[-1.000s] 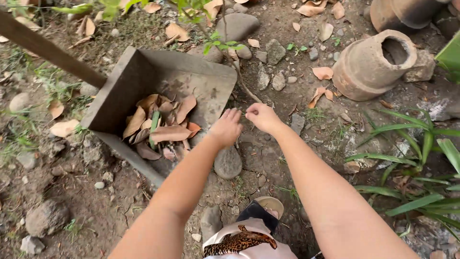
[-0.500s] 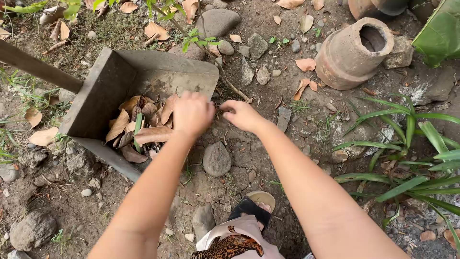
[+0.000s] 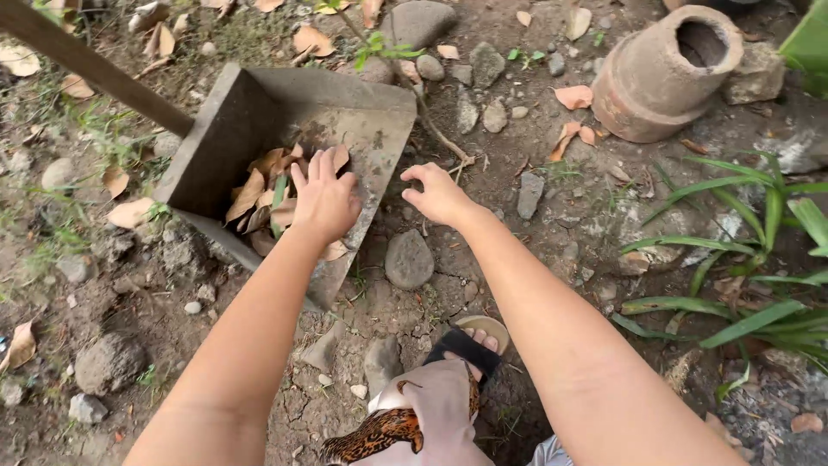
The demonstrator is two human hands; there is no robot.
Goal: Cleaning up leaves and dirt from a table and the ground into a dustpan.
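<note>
A grey metal dustpan with a long wooden handle lies on the dirt at upper left. Dry brown leaves are heaped in its back corner. My left hand lies flat, palm down, on the leaves inside the pan, fingers spread. My right hand hovers just off the pan's right edge over bare soil, fingers loosely curled with nothing visible in them. A round grey stone sits on the ground just below both hands.
A clay pot lies tipped over at upper right. Long green leaves of a plant spread along the right. Stones and fallen leaves dot the ground. My sandalled foot is at the bottom centre.
My left hand has gone from the pan's lip further in and flattened on the leaf pile. My right hand has stayed close to the pan's edge. The camera has moved closer.
</note>
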